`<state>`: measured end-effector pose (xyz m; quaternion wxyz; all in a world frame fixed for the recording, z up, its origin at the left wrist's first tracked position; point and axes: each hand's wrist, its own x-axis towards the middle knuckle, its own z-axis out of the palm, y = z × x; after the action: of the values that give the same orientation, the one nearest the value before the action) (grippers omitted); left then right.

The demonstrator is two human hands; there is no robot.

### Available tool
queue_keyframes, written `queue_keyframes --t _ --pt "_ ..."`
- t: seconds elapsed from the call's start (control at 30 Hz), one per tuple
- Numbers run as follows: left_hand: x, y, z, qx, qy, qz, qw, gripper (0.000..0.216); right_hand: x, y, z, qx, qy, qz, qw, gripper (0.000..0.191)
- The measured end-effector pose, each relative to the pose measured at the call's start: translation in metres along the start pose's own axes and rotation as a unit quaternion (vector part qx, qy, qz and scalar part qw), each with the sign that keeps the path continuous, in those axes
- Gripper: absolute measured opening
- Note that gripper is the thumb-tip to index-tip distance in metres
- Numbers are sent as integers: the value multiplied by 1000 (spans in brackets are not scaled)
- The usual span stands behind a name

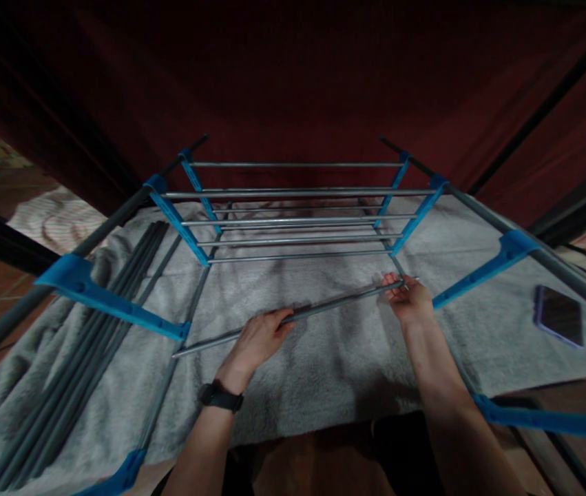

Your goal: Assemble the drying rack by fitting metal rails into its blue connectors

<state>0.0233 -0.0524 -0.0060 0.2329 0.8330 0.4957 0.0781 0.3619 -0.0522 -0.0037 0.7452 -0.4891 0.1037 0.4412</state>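
Head view. The left hand [259,337], with a black watch [220,397] at the wrist, curls its fingers, held together, over a thin metal rod [334,304]. The right hand [410,297] pinches the rod's far end between thumb and fingertips. The rod slants from 8 to 2 o'clock just above a grey blanket [323,372], at 6 o'clock of the rack's fitted rails [297,256]. Spare rods [91,331] lie at 9 o'clock and a phone [558,315] at 3 o'clock.

Phone [558,315] right — spare rods [117,289] left
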Motion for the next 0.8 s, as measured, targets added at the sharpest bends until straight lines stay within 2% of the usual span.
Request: queue_keyframes --t 0.17,0.4,0.8 --pt "-1 1 -5 -29 16 3 999 32 8 -5 -6 18 -5 -31 999 17" --pt "-2 -4 -4 -12 27 15 999 26 12 -10 -8 33 7 -46 998 17" --pt "-2 6 -9 -2 25 2 1000 21 11 -12 -8 52 -24 0 998 24"
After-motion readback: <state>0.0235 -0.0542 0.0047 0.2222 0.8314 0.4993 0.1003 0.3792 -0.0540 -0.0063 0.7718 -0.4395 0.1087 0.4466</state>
